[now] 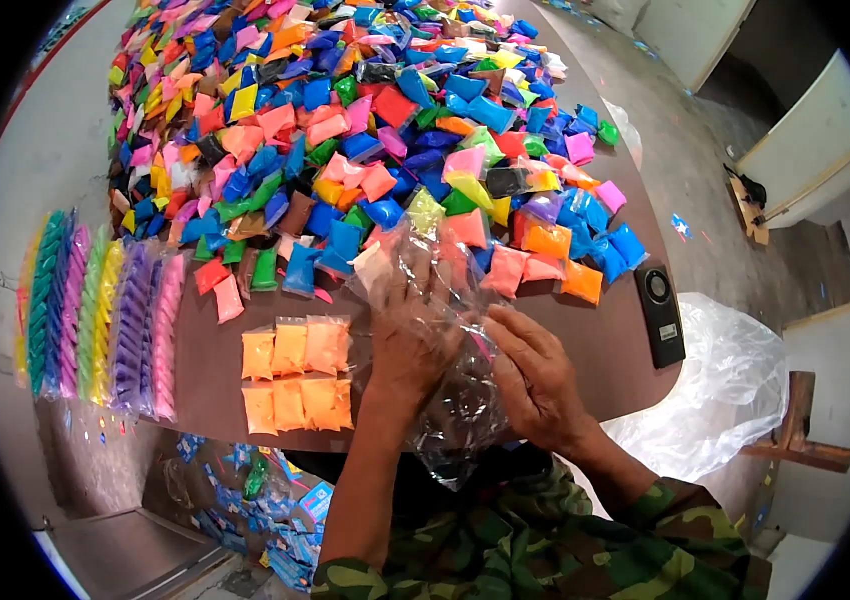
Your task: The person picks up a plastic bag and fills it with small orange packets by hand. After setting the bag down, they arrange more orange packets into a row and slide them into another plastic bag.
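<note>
Table point(605, 340), brown with a rounded near right corner, carries everything. Heap of coloured packets point(345, 130) covers the far half, spilling toward the right edge. Strips of packets point(105, 315), sorted by colour, lie side by side along the left edge, likely to keep them out of the heap. Clear bag point(460, 400) is at the near edge, middle, and hangs over it toward the person. Left hand point(410, 340) lies flat against the film, fingers splayed and gripping nothing; whether it is inside the bag I cannot tell. Right hand point(535, 375) has its fingers curled, pinching the bag's side, seemingly to hold it taut. Orange packets point(297, 375) sit in two tidy rows just left of the hands. Black device point(659, 315) rests at the right edge. Bare room lies near right only.
</note>
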Demonstrator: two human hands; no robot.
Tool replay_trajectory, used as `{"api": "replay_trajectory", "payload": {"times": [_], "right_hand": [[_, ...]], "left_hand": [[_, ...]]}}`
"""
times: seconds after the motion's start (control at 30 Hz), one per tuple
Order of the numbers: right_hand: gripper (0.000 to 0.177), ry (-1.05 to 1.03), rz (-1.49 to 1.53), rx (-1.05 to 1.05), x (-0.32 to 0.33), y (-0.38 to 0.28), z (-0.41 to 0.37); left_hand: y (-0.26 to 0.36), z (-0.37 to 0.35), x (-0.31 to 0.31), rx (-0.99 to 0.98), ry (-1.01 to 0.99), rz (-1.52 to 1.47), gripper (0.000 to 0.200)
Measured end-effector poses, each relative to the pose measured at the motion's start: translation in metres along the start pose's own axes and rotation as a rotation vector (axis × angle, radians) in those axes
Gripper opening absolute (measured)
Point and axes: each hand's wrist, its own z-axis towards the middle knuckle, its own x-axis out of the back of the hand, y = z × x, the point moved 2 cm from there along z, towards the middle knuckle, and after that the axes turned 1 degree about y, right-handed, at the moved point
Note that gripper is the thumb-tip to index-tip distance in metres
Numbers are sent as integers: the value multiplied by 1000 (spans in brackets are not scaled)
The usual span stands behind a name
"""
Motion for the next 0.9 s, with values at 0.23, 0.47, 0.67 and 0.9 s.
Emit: {"api": "replay_trajectory", "payload": {"times": [0.23, 0.47, 0.67, 0.9], "right_hand": [[39, 26, 74, -90, -2, 14, -2], [40, 69, 122, -68, -10, 28, -7], [38, 133, 200, -128, -8, 27, -4], [38, 143, 214, -166, -17, 29, -10]], "left_hand": [[44, -32, 14, -65, -306, -184, 40], [41, -42, -4, -106, -328, -320, 43], [37, -61, 63, 2, -26, -225, 30], [-43, -120, 124, 680, 31, -242, 31]]}}
